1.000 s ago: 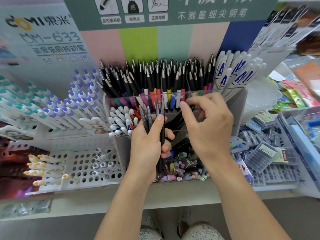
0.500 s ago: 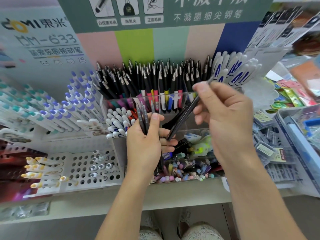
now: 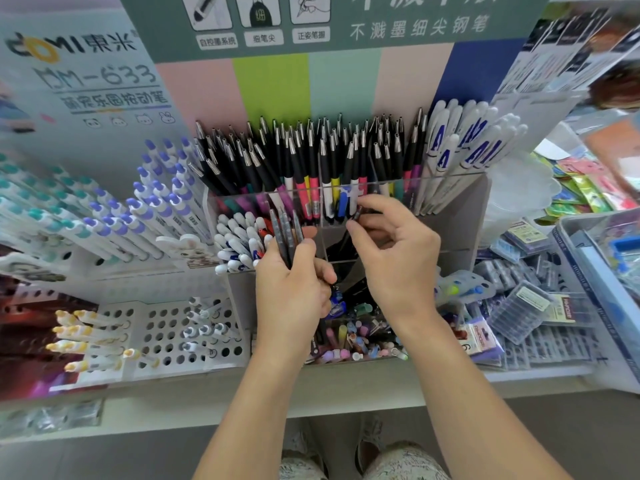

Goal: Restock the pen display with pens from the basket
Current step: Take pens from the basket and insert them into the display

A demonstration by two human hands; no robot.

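The right hand (image 3: 398, 258) pinches one dark pen (image 3: 356, 216) between thumb and forefinger over a clear compartment of the pen display (image 3: 450, 216). The left hand (image 3: 291, 289) has its fingers (image 3: 323, 271) curled round a bundle of grey pens (image 3: 285, 233). No basket is identifiable. The pen could snag the acrylic divider, or slip and fall among the loose caps below; the bundle may fan out if the grip slackens. The display stands on a pale shelf (image 3: 207, 400) crowded with white pens (image 3: 239, 244), perforated racks (image 3: 166, 327) and refill packets (image 3: 519, 306), in a shop aisle.
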